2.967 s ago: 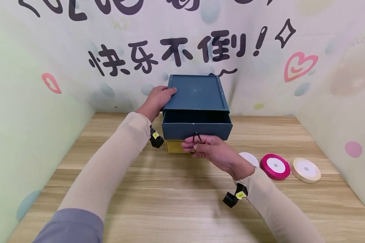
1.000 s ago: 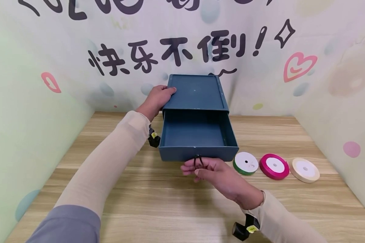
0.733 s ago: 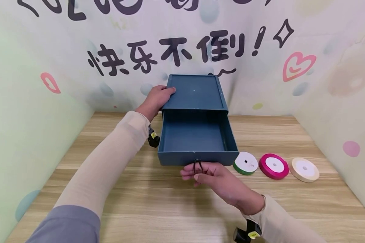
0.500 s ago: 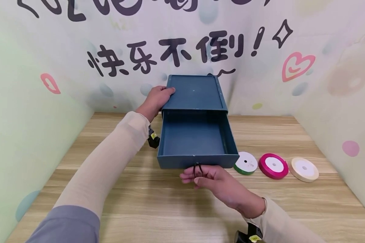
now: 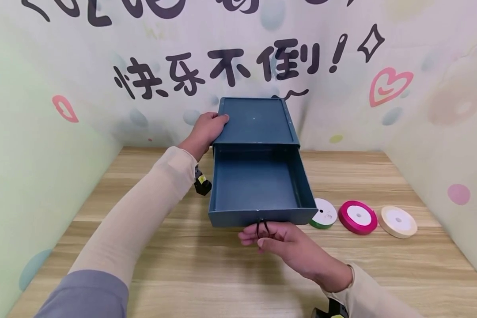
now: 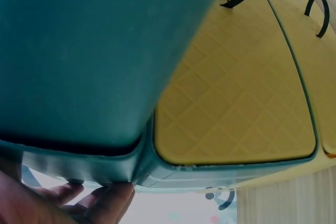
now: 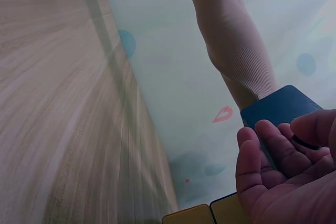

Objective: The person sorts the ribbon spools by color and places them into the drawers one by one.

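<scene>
A dark blue drawer cabinet [image 5: 258, 119] stands at the back of the table, its top drawer [image 5: 238, 217] pulled far out with a bare interior. At the cabinet's left side my left hand [image 5: 204, 132] grips it, thumb on the top edge; the left wrist view shows fingertips [image 6: 113, 203] against the wall. My right hand [image 5: 296, 247] has its fingers hooked through the black loop pull [image 5: 258, 229] below the drawer front, thumb against it. Yellow drawer fronts [image 6: 236, 98] with similar loops sit below, mostly hidden in the head view.
Right of the cabinet lie a green ribbon spool [image 5: 326, 213], partly covered by the drawer, a magenta one [image 5: 357, 216] and a cream one [image 5: 398, 221]. The wooden table [image 5: 183, 274] meets a printed backdrop [image 5: 151, 115] behind and at both sides.
The top drawer has slid out toward me from barely open to far out, my right hand drawing back with its loop. My left hand stays on the cabinet.
</scene>
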### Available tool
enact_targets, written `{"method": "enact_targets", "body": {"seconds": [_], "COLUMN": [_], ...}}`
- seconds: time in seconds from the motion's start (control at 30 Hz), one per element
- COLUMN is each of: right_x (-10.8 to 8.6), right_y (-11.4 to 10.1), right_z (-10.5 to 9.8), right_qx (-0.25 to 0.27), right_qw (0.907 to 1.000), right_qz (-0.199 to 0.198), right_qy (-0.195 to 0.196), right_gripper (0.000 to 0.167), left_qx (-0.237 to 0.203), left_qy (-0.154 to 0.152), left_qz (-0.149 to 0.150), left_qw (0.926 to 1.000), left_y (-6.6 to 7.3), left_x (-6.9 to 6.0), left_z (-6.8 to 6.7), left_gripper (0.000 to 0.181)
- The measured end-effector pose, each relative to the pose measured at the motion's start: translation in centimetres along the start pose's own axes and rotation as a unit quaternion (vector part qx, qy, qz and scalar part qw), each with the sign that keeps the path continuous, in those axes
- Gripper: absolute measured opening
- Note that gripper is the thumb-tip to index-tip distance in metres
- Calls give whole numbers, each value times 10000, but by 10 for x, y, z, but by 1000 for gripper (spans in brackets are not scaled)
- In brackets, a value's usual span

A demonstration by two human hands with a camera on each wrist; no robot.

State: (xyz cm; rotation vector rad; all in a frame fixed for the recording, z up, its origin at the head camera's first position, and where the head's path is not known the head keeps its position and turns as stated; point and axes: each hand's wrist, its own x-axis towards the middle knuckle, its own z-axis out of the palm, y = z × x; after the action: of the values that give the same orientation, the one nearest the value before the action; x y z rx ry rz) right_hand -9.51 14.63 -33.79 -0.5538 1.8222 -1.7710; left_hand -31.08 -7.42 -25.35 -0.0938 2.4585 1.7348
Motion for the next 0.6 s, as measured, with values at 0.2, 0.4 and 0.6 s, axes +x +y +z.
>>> {"method": "enact_targets", "body": {"seconds": [0.2,0.4,0.6], "right_x": [-1,-2,-3], "right_y": [3,5,5], "right_z": [2,4,6], "right_qx": [-23,-109,-184], "right_qw": [10000,9997,9998], "right_qz": [-57,-224,-108], "right_qy": [-17,-24,19], "right_gripper": [31,31,30], "left_qx": [28,72,75], "left_qy": [17,13,11], "left_qz": [17,17,-8], "left_qw": [10000,10000,10000], "left_y": [1,1,0], "left_x": [-1,-1,1], "left_z": [0,0,-1], "left_gripper": [53,55,56]}}
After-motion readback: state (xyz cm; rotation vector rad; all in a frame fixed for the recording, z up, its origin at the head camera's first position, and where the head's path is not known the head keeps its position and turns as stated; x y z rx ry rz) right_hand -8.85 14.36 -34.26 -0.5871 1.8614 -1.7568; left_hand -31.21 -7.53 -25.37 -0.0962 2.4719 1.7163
